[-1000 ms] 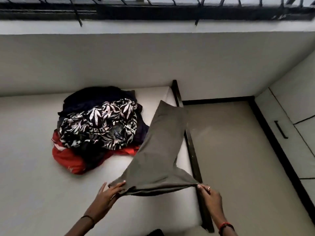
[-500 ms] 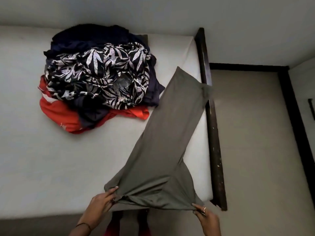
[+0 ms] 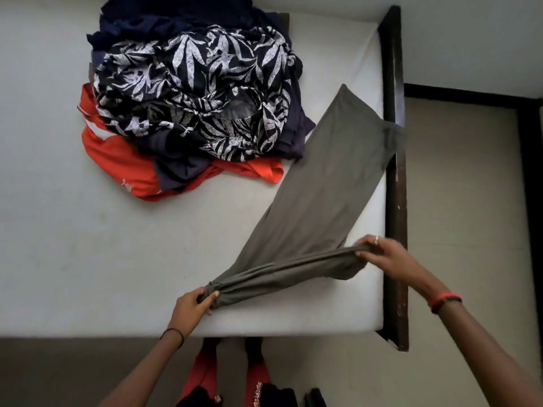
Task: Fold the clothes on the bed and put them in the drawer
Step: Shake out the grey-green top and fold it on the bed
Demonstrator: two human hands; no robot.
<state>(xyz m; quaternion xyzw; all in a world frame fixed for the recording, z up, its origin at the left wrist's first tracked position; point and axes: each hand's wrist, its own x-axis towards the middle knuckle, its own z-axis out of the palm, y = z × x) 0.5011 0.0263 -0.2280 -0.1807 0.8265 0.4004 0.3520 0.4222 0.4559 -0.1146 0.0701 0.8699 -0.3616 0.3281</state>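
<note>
Grey trousers (image 3: 323, 177) gripped: left hand (image 3: 192, 304), right hand (image 3: 382, 254).

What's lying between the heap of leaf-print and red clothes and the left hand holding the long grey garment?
Nothing: in the head view, only bare white mattress separates the clothes heap from the left hand gripping the long grey garment.

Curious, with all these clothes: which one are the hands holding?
The plain grey cloth garment, stretched between the left hand and right hand; the leaf-print top, navy cloth and red shirt lie heaped, untouched.
</note>
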